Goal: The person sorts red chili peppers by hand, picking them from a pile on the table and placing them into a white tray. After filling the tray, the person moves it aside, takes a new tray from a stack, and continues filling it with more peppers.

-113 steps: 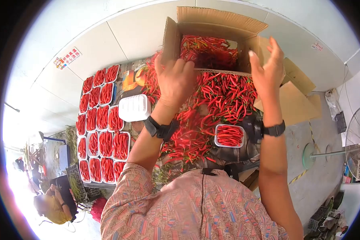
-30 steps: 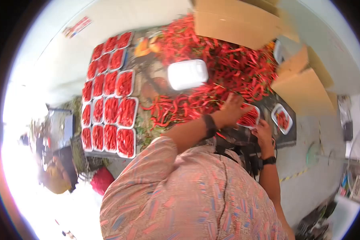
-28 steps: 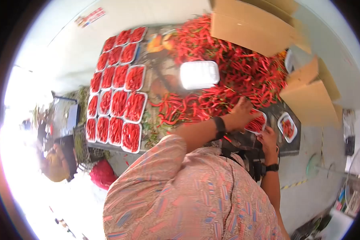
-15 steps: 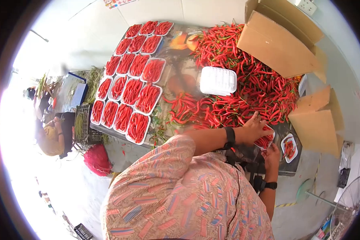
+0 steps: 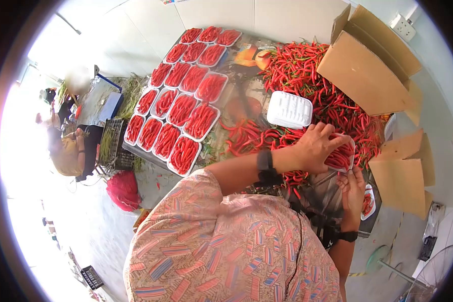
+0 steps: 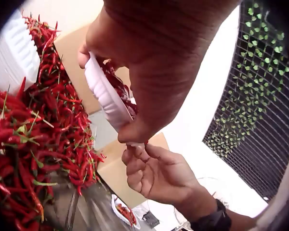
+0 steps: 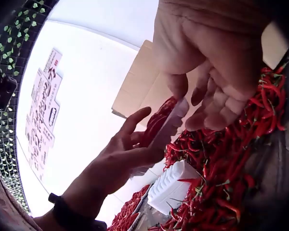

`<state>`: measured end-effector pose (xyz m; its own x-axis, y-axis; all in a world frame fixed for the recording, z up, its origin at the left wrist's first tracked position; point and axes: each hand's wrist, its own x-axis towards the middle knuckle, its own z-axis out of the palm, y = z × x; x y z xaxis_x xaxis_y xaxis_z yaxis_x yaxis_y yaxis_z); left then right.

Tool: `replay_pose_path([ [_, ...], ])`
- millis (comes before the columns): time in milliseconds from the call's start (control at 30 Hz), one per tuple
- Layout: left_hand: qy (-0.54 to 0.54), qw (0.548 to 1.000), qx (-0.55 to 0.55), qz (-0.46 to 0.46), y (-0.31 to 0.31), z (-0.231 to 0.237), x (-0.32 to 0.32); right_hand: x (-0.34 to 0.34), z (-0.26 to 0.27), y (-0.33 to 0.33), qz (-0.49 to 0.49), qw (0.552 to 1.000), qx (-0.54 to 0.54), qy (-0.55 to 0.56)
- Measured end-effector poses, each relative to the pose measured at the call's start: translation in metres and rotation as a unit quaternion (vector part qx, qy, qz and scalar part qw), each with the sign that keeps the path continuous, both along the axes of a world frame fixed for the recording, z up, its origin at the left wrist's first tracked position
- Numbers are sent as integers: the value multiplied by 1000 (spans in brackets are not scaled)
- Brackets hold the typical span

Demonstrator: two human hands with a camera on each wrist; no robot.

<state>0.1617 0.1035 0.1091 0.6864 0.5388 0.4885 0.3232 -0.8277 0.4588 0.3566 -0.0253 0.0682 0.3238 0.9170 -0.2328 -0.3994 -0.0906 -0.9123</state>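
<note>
A white foam tray of red chillies (image 5: 341, 153) is held tilted over the right part of the table. My left hand (image 5: 314, 148) grips it across the sides, fingers and thumb curled round the rim; in the left wrist view the tray (image 6: 106, 94) stands steeply on edge. My right hand (image 5: 353, 189) pinches at the tray's near end, where a thin pale edge shows between thumb and fingers in the left wrist view. Upside-down white trays (image 5: 290, 109) rest on the loose red chillies (image 5: 307, 70), just beyond my left hand.
Rows of filled chilli trays (image 5: 200, 121) cover the table's left side. An open cardboard box (image 5: 365, 75) leans at the back right, with another carton (image 5: 400, 173) nearer. A small tray of chilli pieces (image 5: 368, 201) lies by the right edge. A person (image 5: 68, 151) sits at far left.
My hands have left the cardboard box and taken up the filled tray, now raised and tilted. The upside-down trays have moved right onto the chilli heap. The head view has turned.
</note>
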Motion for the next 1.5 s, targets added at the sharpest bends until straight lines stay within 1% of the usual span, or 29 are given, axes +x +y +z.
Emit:
replay_pose_path([
  [33, 0, 1000, 1, 4, 5, 3, -5, -2, 3, 3, 3, 1000, -4, -4],
  [100, -38, 998, -10, 48, 17, 14, -19, -5, 6, 7, 6, 1000, -5, -9],
  [133, -72, 996, -9, 43, 27, 22, -29, -2, 1, 6, 5, 999, -27, -42],
  [167, -74, 995, -15, 68, 35, 31, -39, 1, -4, 4, 4, 996, -48, -75],
  [200, -61, 991, 5, 116, 47, 32, -45, 5, -10, 0, 5, 996, -46, -77],
  [233, -72, 988, 19, 139, 67, 24, -52, 9, -19, -5, 13, 994, -71, -83],
  [267, -53, 977, 47, 201, 85, 15, -60, 14, -27, -10, 20, 991, -95, -91],
  [300, -5, 973, 1, 233, 94, 27, -73, 19, -35, -16, 20, 991, -92, -93],
  [333, -2, 959, 33, 282, 111, 20, -83, 24, -43, -23, 22, 989, -118, -86],
  [367, -5, 950, 23, 310, 125, 17, -94, 27, -52, -31, 25, 986, -145, -78],
  [400, 33, 934, 23, 354, 141, 11, -105, 30, -58, -37, 12, 981, -174, -90],
  [433, 54, 925, -54, 373, 146, 18, -115, 30, -61, -41, 11, 981, -172, -92],
  [500, 86, 899, -85, 420, 170, 7, -130, 32, -67, -48, -15, 966, -237, -100],
  [533, 83, 900, -85, 420, 180, -4, -137, 35, -75, -51, -22, 965, -242, -97],
  [567, 88, 884, -106, 448, 191, -16, -143, 38, -82, -54, -23, 965, -240, -100],
  [600, 92, 866, -128, 475, 196, -18, -147, 36, -84, -54, -22, 961, -256, -105],
  [633, 89, 867, -129, 474, 201, -20, -149, 36, -85, -54, -21, 956, -271, -110],
  [733, 111, 844, -149, 504, 211, -30, -156, 37, -90, -52, -30, 949, -291, -117],
  [833, 128, 838, -178, 499, 228, -40, -165, 38, -88, -48, -41, 941, -315, -117],
  [900, 132, 833, -178, 506, 240, -50, -167, 38, -85, -46, -46, 936, -330, -116],
  [1067, 161, 816, -108, 545, 265, -78, -173, 41, -84, -42, -70, 929, -352, -93],
  [1200, 155, 804, -115, 562, 272, -91, -173, 42, -78, -39, -72, 927, -361, -73],
  [1267, 167, 799, -99, 570, 272, -96, -171, 44, -78, -39, -72, 929, -357, -60],
  [1400, 183, 782, -100, 588, 268, -93, -167, 42, -77, -39, -85, 926, -364, -53],
  [1467, 185, 778, -147, 582, 266, -86, -168, 43, -79, -40, -96, 927, -360, -52],
  [1500, 185, 778, -147, 582, 266, -84, -168, 44, -79, -40, -96, 926, -360, -52],
])
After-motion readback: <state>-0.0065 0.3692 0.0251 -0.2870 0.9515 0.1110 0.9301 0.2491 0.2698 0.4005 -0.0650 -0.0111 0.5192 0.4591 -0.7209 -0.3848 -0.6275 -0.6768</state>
